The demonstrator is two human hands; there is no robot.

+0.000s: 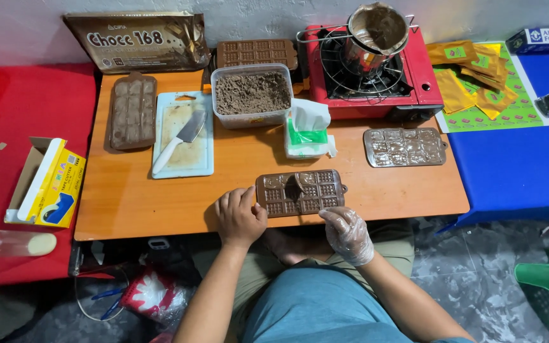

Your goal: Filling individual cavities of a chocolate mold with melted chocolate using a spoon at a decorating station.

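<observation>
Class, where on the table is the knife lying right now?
In the head view, the knife lies on the white cutting board, left of centre, between the brown chocolate mould and the crumb-filled tub.

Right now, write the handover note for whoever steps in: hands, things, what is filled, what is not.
Left hand: bare, resting on the left end of the brown mould at the near table edge.
Right hand: in a clear glove, fingertips at the mould's near right corner, holding nothing.
Mould: a dollop of chocolate sits in its middle; most cells show empty.
Clear mould lies to the right; filled mould left of the cutting board with the knife.
Tub of crumbs and pot on the red stove stand behind.
</observation>
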